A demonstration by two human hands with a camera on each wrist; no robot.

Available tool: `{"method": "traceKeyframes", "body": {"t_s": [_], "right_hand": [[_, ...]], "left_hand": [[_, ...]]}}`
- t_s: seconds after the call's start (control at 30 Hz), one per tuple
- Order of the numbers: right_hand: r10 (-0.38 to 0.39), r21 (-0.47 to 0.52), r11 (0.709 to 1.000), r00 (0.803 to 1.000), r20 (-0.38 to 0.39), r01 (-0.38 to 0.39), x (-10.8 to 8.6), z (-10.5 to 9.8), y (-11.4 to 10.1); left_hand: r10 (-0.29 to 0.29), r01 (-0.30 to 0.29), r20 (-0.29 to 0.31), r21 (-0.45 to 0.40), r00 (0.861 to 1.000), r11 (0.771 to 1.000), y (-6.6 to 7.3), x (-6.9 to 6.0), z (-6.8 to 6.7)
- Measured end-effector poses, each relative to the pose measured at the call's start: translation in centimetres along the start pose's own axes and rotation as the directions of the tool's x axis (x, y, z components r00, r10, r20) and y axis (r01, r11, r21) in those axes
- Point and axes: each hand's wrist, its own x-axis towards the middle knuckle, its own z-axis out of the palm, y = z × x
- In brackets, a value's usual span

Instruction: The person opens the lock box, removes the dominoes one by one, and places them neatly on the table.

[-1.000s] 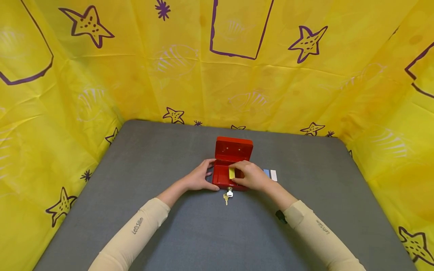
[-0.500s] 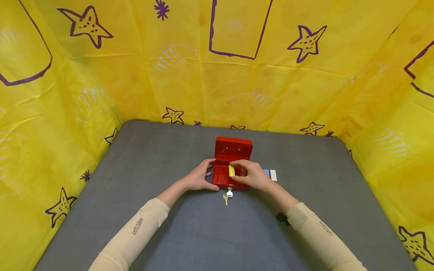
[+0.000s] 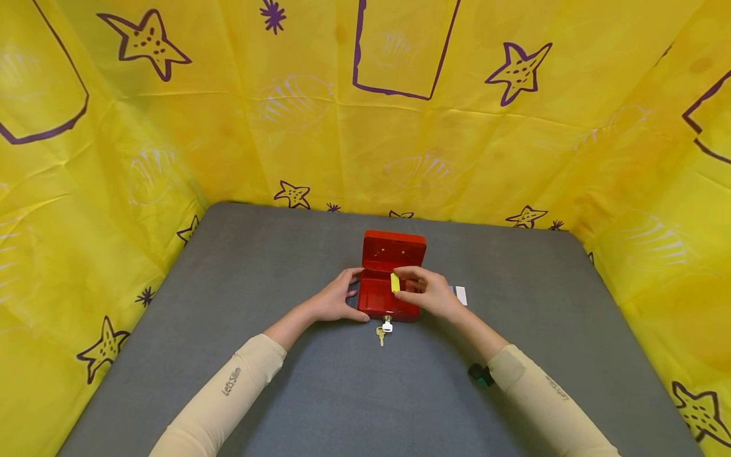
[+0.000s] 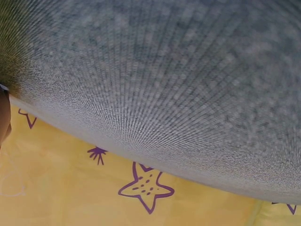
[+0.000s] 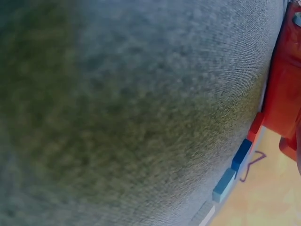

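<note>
A red cash box [image 3: 374, 299] stands on the grey table in the head view, its lid [image 3: 394, 250] tipped back. My left hand [image 3: 334, 301] holds the box's left side, thumb at the front corner and fingers toward the back corner. Above the box's right part, my right hand [image 3: 431, 293] pinches a yellow block [image 3: 395, 283] between thumb and fingertips. A silver key [image 3: 388, 326] sits in the front lock, and a second key [image 3: 381, 336] hangs beside it. In the left wrist view, only a sliver of the left hand [image 4: 3, 115] shows.
Right of the box, the right wrist view has a row with a red block [image 5: 255, 126], a dark blue block [image 5: 241, 153], a light blue block [image 5: 224, 184] and a white block [image 5: 204, 214]. Yellow patterned cloth [image 3: 400, 139] surrounds the table [image 3: 274, 254].
My right hand has lifted the yellow block from inside the box and shifted it slightly right. The left hand and the box have stayed in place.
</note>
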Motion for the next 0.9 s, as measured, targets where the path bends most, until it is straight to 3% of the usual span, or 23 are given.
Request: {"method": "traceKeyframes", "body": {"t_s": [0.37, 0.9], "right_hand": [[0.027, 0.136, 0.991, 0.999, -0.039, -0.021, -0.7, -1.1, 0.2], [0.02, 0.077, 0.997, 0.996, -0.083, -0.014, -3.1, -4.2, 2.0]], "left_hand": [[0.019, -0.019, -0.005, -0.016, 1.0, 1.0, 0.2, 0.0, -0.1], [0.036, -0.036, -0.004, 0.0, 0.999, 0.999, -0.2, 0.0, 0.1]]}}
